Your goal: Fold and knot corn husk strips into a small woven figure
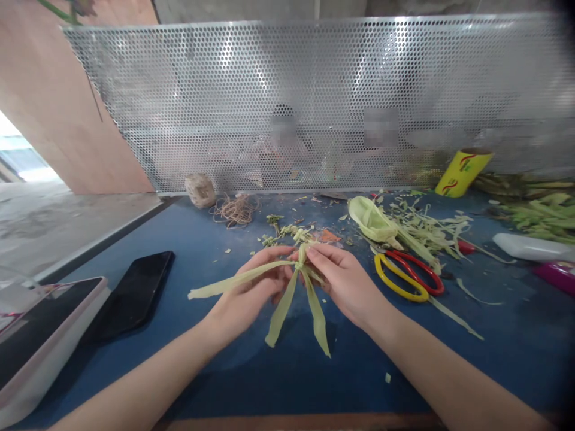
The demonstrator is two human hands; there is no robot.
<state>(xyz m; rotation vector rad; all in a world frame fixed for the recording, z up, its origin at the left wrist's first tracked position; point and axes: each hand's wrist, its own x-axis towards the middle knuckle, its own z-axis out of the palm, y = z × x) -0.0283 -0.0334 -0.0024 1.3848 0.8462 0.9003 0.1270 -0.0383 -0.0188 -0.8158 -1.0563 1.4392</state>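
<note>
Head view: pale green knotted husk strips [298,266] are between two hands, above blue table [251,377]. Right hand [353,278]: thumb and fingers pinch upper loop, just beside knot. Left hand [254,287]: fingers curled near knot, one strip passing across hand; cannot tell if they grasp firmly, as fingertips are partly hidden. Two loose ends hang downward between wrists. Scissors with yellow and red handles [408,276] lie near right forearm, hollow husk [371,220] behind them. Black smartphone [135,293] lies left of left hand.

No legible txt; yellow tube [463,172] w/ red & green print [467,160], too sm. to read.
</note>
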